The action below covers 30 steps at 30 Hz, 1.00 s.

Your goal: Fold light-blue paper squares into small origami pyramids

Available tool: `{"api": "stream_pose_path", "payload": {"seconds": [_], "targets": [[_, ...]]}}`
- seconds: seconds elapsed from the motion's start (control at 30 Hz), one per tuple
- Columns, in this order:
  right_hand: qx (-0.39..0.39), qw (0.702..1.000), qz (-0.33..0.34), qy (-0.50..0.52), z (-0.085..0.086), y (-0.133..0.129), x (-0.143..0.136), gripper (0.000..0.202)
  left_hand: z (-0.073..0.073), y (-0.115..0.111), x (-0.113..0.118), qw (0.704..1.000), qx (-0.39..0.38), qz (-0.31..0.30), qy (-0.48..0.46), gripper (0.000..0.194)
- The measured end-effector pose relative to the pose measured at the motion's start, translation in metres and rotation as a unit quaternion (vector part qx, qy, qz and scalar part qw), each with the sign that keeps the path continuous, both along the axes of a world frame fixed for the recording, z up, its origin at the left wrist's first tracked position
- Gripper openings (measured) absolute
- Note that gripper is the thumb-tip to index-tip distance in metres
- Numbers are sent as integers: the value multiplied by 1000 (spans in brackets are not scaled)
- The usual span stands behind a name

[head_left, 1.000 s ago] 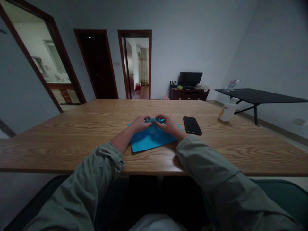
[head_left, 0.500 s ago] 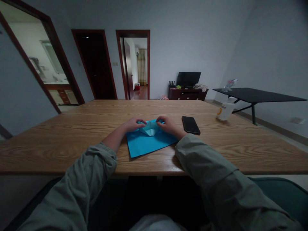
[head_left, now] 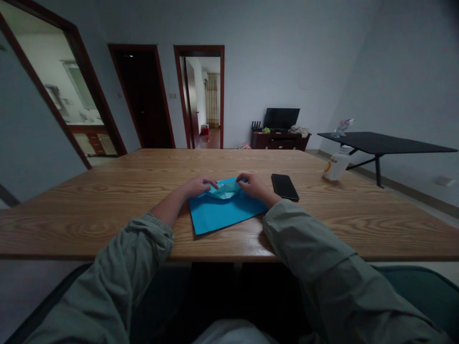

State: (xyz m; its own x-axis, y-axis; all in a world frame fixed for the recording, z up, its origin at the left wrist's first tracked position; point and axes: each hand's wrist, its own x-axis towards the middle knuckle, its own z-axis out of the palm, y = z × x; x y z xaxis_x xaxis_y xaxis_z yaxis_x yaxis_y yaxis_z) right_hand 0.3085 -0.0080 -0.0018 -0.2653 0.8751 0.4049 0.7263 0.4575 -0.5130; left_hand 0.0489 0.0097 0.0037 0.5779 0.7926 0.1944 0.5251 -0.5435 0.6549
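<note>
A light blue folded paper piece (head_left: 225, 191) with creases lies over the far part of a bright blue sheet (head_left: 222, 215) on the wooden table. My left hand (head_left: 198, 186) pinches the folded piece at its left end, thumb and fingers together. At its right end my right hand (head_left: 253, 185) grips it with bent fingers. The fold between my hands looks long and narrow, with its middle slightly raised. My right wrist rests near the right corner of the blue sheet.
A black phone (head_left: 284, 187) lies right of my right hand. Farther right stands a white bottle (head_left: 336, 165) with an orange mark. Beyond the wooden table (head_left: 107, 210) are a black table (head_left: 387, 142) and a television (head_left: 282, 118) on a cabinet.
The light blue folded piece has become flatter and wider, its lower point no longer hanging down as far. My right hand has shifted slightly right, and my left hand has barely moved.
</note>
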Motion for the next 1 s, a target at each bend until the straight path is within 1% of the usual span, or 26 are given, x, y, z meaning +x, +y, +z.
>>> {"api": "stream_pose_path", "payload": {"seconds": [0.17,0.3,0.5,0.67,0.7,0.77,0.87,1.0], "targets": [[-4,1000,-1,-3,-1,4,3,24,-3,4,-3,999,24,-12,35,45],[5,1000,-1,-11,-1,4,4,24,-2,4,-3,998,45,-20,51,46],[15,1000,17,-9,2,-2,0,24,1,-4,2,996,69,-18,43,40],[34,998,42,-19,1,-5,-5,25,2,-9,10,997,78,-11,21,30],[41,998,50,-14,0,-6,-6,27,1,-10,12,997,77,-6,19,27],[52,996,71,3,-1,-8,-8,38,1,-11,15,997,79,4,16,26],[59,994,88,21,-3,-10,-11,57,0,-12,18,996,86,11,20,33],[83,991,106,10,-5,-9,-12,60,0,-14,20,996,90,16,22,38]]}}
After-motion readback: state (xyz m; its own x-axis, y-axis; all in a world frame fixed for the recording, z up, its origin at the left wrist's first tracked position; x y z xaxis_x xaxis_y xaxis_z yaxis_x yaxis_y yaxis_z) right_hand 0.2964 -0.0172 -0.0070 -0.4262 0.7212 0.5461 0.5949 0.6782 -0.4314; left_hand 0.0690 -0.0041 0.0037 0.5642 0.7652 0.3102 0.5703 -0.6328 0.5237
